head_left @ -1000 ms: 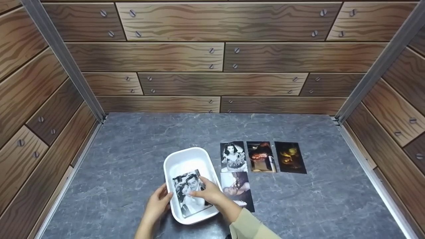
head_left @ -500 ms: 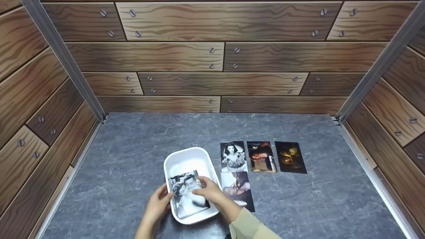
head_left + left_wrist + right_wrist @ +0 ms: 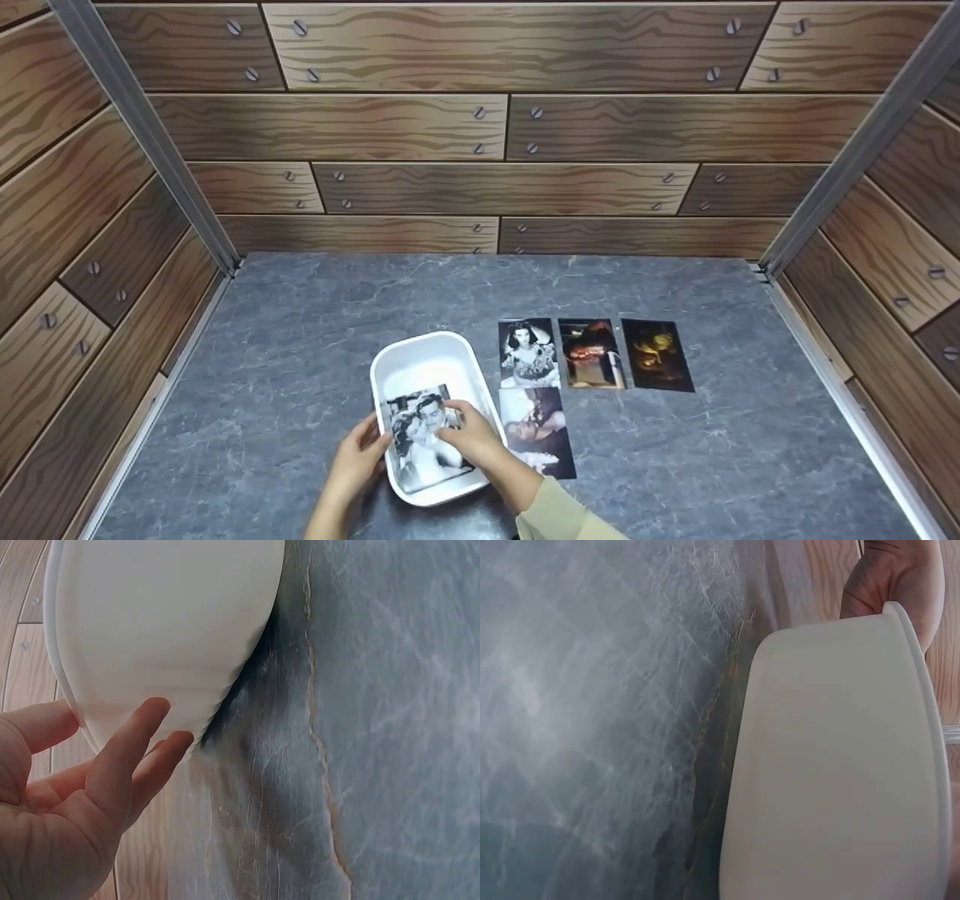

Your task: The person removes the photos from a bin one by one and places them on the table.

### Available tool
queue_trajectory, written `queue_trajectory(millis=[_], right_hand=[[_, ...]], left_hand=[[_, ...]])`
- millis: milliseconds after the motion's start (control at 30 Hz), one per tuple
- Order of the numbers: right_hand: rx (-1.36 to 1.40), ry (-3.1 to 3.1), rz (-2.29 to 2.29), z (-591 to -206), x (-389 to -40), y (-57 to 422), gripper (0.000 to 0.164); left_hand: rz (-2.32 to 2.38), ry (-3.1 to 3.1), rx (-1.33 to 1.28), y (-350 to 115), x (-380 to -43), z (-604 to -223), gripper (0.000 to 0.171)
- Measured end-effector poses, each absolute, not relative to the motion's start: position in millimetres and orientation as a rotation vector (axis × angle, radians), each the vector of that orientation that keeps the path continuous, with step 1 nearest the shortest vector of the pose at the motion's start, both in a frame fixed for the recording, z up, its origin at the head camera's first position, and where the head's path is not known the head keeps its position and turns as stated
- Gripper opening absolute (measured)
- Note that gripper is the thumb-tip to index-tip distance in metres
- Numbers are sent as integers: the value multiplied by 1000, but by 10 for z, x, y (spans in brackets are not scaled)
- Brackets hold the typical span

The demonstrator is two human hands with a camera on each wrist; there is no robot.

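Black-and-white photo lay in white tray. Left grip pinched tray rim; right grip lay over photo's right side, couldn't tell if clamped. Photo was likely light, bendable, slick, easily creased: best held by edges.

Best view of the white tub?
Head: only it shows the white tub's inside plus most of the rim, though the right hand and a photo hide parts. Both wrist views show just its outside, cropped.
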State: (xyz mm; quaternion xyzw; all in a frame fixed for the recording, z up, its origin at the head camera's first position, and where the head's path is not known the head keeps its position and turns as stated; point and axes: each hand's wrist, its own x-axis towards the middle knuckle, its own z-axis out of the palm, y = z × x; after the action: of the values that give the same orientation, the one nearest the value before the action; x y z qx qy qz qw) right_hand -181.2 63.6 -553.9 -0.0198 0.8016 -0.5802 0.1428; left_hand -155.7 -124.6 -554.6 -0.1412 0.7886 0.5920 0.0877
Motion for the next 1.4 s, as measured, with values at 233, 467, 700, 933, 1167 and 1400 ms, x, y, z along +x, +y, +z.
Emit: queue_trajectory(millis=[233, 467, 700, 933, 1167, 1400], right_hand=[[-30, 2298, -1643, -5523, -1831, 626, 52], [-28, 2269, -1676, -5517, -1841, 645, 46], [-65, 2307, -1802, -5548, -1836, 654, 50], [-53, 2263, -1822, -5524, -1858, 703, 44], [46, 2283, -1883, -5326, -1954, 910, 39], [256, 2155, -2118, -5205, -2061, 1401, 41]], left_hand=[[1787, 2351, -391, -1249, -1551, -5555, 57], [1783, 2367, -354, -1258, -1542, -5566, 58], [1800, 2353, -340, -1264, -1541, -5566, 57], [1800, 2331, -364, -1262, -1543, -5582, 58], [1826, 2337, -313, -1282, -1530, -5562, 58], [1801, 2377, -328, -1270, -1531, -5553, 56]])
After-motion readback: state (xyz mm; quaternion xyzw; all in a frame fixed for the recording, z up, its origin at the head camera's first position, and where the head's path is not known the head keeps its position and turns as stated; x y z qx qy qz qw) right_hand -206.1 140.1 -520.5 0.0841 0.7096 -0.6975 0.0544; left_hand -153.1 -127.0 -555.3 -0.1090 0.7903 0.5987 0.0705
